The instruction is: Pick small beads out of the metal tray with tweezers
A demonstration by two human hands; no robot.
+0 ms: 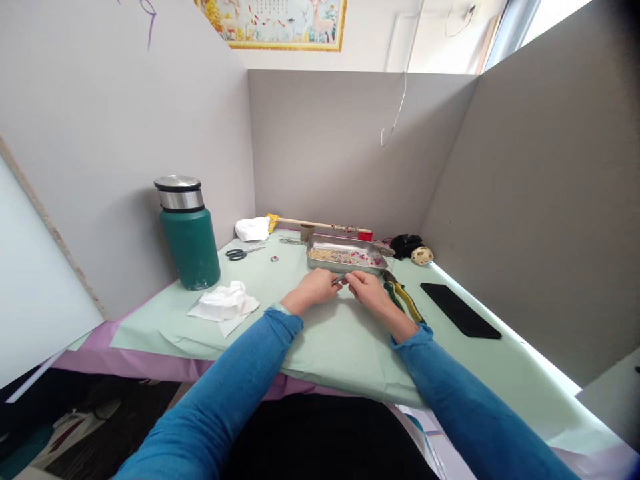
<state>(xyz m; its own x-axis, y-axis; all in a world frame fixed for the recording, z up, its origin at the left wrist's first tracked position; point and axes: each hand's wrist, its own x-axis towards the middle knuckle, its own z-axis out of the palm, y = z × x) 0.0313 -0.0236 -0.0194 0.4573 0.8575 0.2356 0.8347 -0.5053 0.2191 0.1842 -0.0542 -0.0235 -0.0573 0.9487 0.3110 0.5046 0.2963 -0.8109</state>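
Observation:
My left hand [316,287] is closed on a thin grey metal piece [339,279], whose exact kind I cannot make out. Facing it, my right hand [367,291] pinches at that piece's right end; what lies between its fingertips is too small to name. Just beyond both hands is a shallow metal tray [345,268] holding many small beads [330,256], gold on the left and red and pink towards the right. Pliers [404,300] with green and yellow handles lie beside my right wrist, partly behind it.
A green bottle [190,243] and a crumpled tissue [225,303] stand left; scissors [240,254] lie behind. A black phone [460,311] lies right. At the back are a wooden stick [310,223], a small brown cup [307,233] and a patterned ball [422,255]. Grey partitions [350,140] enclose the table.

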